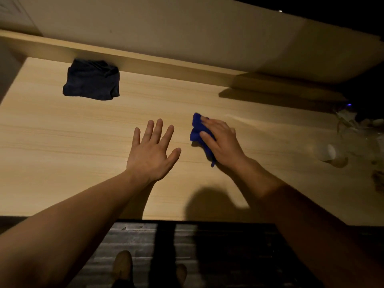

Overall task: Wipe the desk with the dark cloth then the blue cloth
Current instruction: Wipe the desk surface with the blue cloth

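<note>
The light wooden desk [72,142] fills the middle of the view. A dark cloth [92,81] lies crumpled at the back left, against a raised ledge, with no hand near it. My right hand [222,140] presses down on a bunched blue cloth [197,129] right of centre; part of the cloth sticks out to the left of my fingers and below my palm. My left hand [152,150] is spread flat with fingers apart just left of the blue cloth, holding nothing.
A raised wooden ledge [166,65] runs along the back of the desk. At the dim right end sit a pale cup [330,152] lying on its side and some clear clutter [357,129]. The desk's front edge is near my body; dark floor and my feet show below.
</note>
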### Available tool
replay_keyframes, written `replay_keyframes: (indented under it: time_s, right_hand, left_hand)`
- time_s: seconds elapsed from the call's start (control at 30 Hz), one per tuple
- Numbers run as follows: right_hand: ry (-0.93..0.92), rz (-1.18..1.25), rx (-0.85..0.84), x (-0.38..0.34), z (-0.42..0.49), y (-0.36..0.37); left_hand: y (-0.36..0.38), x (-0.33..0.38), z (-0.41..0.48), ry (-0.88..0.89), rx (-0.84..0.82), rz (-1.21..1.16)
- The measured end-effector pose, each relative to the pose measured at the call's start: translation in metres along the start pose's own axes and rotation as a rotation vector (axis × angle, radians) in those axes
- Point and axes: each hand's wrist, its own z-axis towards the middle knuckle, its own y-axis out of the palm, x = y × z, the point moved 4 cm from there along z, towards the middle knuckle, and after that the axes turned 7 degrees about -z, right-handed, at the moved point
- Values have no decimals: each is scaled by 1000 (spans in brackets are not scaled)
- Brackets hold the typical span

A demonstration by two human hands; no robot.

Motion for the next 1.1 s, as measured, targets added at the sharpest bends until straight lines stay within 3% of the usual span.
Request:
replay_keyframes:
  time_s: [0.17,0.33,0.63,1.1]
  right_hand:
    - [-21,-321,10,49,114,-14]
    - [23,-407,-187,78,147,2]
    - [-48,-432,-195,78,103,9]
    - [-64,-434,-217,59,-38,34]
  left_hand:
    - [2,0,1,-5,18,4]
    - [4,-1,1,-18,16,18]
    - [2,0,1,-27,6,18]
    - [3,-3,2,-9,15,11]
